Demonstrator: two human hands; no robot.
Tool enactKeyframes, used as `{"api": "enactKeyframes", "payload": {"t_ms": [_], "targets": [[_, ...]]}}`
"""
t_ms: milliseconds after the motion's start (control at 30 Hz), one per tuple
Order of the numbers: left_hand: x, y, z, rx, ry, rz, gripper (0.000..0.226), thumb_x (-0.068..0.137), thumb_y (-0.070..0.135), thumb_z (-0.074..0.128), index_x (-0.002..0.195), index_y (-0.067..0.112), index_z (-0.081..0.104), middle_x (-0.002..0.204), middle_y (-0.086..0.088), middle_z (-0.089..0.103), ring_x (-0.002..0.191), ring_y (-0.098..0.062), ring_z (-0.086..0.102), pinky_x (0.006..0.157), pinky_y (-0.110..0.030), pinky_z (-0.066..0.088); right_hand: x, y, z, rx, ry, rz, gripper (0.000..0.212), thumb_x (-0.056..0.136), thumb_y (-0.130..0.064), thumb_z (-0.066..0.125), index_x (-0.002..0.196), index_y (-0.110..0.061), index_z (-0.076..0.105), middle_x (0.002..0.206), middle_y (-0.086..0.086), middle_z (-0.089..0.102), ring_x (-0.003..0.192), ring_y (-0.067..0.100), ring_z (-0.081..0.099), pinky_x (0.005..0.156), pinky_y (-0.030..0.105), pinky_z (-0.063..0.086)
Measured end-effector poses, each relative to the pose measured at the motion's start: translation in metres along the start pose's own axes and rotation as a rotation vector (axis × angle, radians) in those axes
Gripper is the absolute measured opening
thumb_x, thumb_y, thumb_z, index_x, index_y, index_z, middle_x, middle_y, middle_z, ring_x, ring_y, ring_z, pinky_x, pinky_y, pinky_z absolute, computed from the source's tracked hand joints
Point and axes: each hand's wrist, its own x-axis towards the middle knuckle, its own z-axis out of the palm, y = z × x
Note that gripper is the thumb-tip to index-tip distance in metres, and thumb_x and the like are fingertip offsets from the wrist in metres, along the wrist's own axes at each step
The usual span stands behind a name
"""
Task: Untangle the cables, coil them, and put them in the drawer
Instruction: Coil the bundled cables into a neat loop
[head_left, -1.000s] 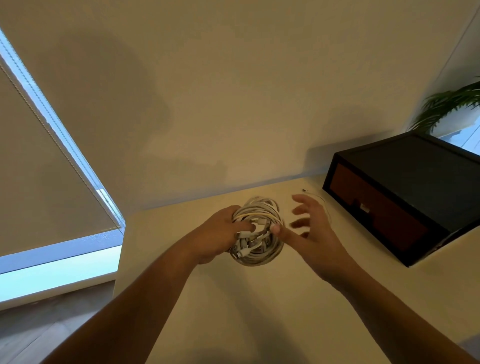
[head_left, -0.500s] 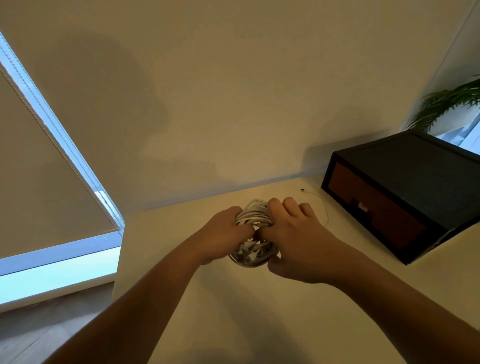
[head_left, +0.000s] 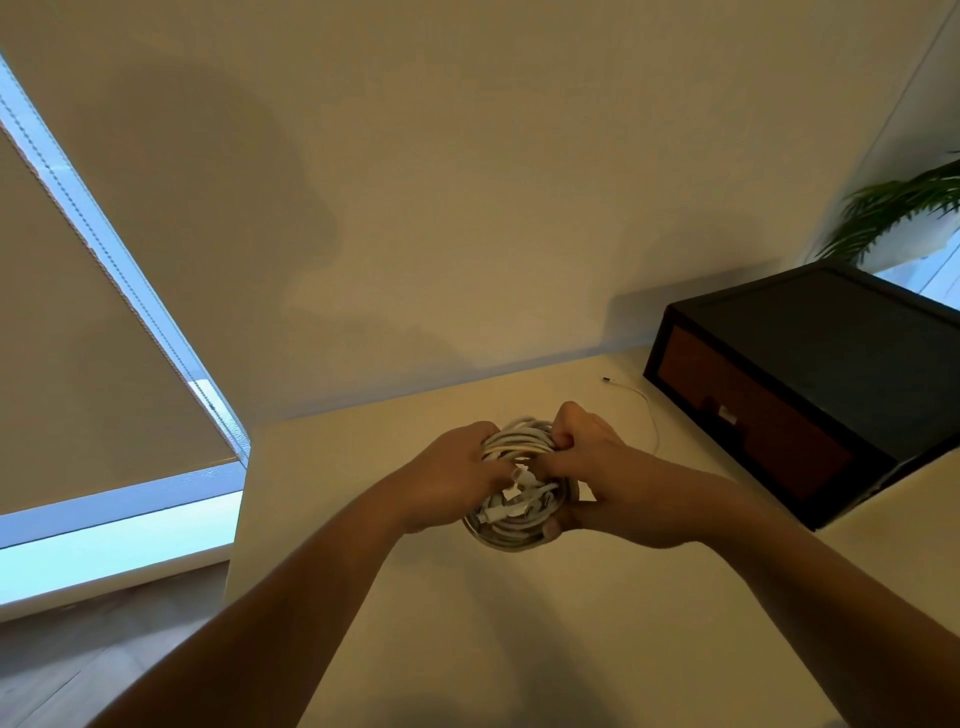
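- Pale bench (head_left: 363, 613), its far edge against the wall.
- Plain cream wall (head_left: 467, 182) with soft shadows on it.
- Beige blind (head_left: 67, 338) at the left, drawn most of the way down.
- Bright strip of window (head_left: 104, 551) below the blind.
- Green plant (head_left: 898, 202) in the far right corner.
- Wooden floor (head_left: 78, 670) at lower left.

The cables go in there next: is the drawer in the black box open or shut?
Shut. The brown drawer front sits flush within the black box, with no interior showing.

Cream table (head_left: 519, 634), black drawer box (head_left: 831, 364) at right — brown front, loose white cable end (head_left: 631, 388) beside it
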Motion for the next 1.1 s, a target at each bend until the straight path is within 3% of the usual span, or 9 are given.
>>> {"api": "enactKeyframes", "payload": {"t_ms": [133, 233, 333, 433, 600, 733, 867, 967, 1100], "targets": [[0.0, -0.001, 0.004, 0.06, 0.007, 0.035, 0.01, 0.089, 0.019, 0.058, 0.082, 0.018, 0.051, 0.082, -0.002, 0.056, 0.074, -0.016, 0.05, 0.068, -0.035, 0.041, 0.0, 0.001, -0.003, 0.099, -0.037, 0.011, 0.016, 0.087, -0.032, 0.066, 0.089, -0.043, 0.054, 0.103, -0.003, 0.03, 0.095, 0.012, 0.033, 0.083, 0.018, 0.036], [0.0, 0.002, 0.002, 0.005, 0.014, 0.02, 0.013, 0.087, 0.022, 0.06, 0.081, 0.015, 0.05, 0.079, -0.002, 0.054, 0.07, -0.014, 0.047, 0.065, -0.031, 0.038, 0.0, 0.001, 0.003, -0.029, 0.106, -0.012, 0.01, 0.09, -0.026, 0.062, 0.1, -0.025, 0.061, 0.1, -0.001, 0.033, 0.093, 0.014, 0.032, 0.077, 0.023, 0.034], [0.002, 0.007, -0.001, -0.038, 0.053, 0.012, 0.013, 0.084, 0.02, 0.059, 0.083, 0.01, 0.051, 0.078, -0.005, 0.053, 0.069, -0.017, 0.047, 0.064, -0.033, 0.037, -0.002, -0.005, 0.012, -0.287, 0.336, -0.062, 0.013, 0.087, -0.031, 0.057, 0.098, -0.025, 0.061, 0.099, 0.001, 0.041, 0.091, 0.017, 0.036, 0.071, 0.026, 0.031], [0.004, 0.006, -0.002, -0.048, 0.064, -0.03, 0.009, 0.086, 0.012, 0.055, 0.08, 0.01, 0.048, 0.077, -0.006, 0.048, 0.069, -0.018, 0.045, 0.062, -0.033, 0.034, -0.005, -0.012, 0.019, -0.407, 0.366, -0.17, 0.023, 0.083, -0.037, 0.052, 0.097, -0.024, 0.065, 0.102, 0.001, 0.051, 0.092, 0.014, 0.041, 0.072, 0.02, 0.03], [0.005, 0.0, -0.003, -0.071, 0.046, -0.057, 0.007, 0.085, 0.009, 0.056, 0.081, 0.011, 0.05, 0.075, -0.003, 0.052, 0.061, -0.009, 0.053, 0.059, -0.026, 0.039, -0.011, -0.005, 0.028, -0.073, 0.315, -0.273, 0.025, 0.093, -0.037, 0.046, 0.099, -0.019, 0.063, 0.098, -0.007, 0.063, 0.094, 0.007, 0.044, 0.088, 0.005, 0.028], [0.005, 0.002, -0.001, -0.119, 0.057, -0.066, 0.008, 0.086, 0.007, 0.055, 0.081, 0.011, 0.05, 0.074, -0.002, 0.055, 0.052, 0.003, 0.058, 0.059, -0.024, 0.043, -0.015, 0.002, 0.031, 0.223, 0.366, -0.118, 0.023, 0.093, -0.029, 0.048, 0.096, -0.014, 0.065, 0.095, -0.005, 0.062, 0.098, 0.009, 0.047, 0.083, 0.02, 0.042], [0.009, 0.003, 0.004, -0.185, 0.155, -0.1, 0.004, 0.087, 0.008, 0.054, 0.087, 0.007, 0.051, 0.074, -0.004, 0.052, 0.057, -0.008, 0.055, 0.059, -0.026, 0.039, -0.01, -0.008, 0.03, -0.19, 0.386, -0.267, 0.023, 0.088, -0.038, 0.051, 0.1, -0.024, 0.065, 0.099, -0.01, 0.064, 0.093, 0.008, 0.048, 0.085, 0.016, 0.039], [0.01, 0.004, 0.003, -0.23, 0.246, -0.139, 0.011, 0.085, 0.011, 0.055, 0.093, 0.004, 0.056, 0.085, -0.013, 0.059, 0.072, -0.024, 0.057, 0.066, -0.035, 0.044, -0.009, -0.009, 0.034, -0.284, 0.366, -0.189, 0.042, 0.081, -0.031, 0.068, 0.121, -0.032, 0.056, 0.13, -0.007, 0.05, 0.114, 0.012, 0.043, 0.088, 0.027, 0.044], [0.005, 0.004, -0.006, -0.261, 0.266, -0.166, 0.016, 0.089, 0.012, 0.055, 0.102, 0.004, 0.058, 0.078, -0.009, 0.062, 0.066, -0.016, 0.063, 0.058, -0.027, 0.046, -0.015, -0.005, 0.028, 0.204, 0.543, 0.041, 0.055, 0.083, -0.011, 0.064, 0.127, -0.033, 0.041, 0.136, -0.011, 0.03, 0.121, -0.003, 0.032, 0.098, 0.011, 0.03]]}}
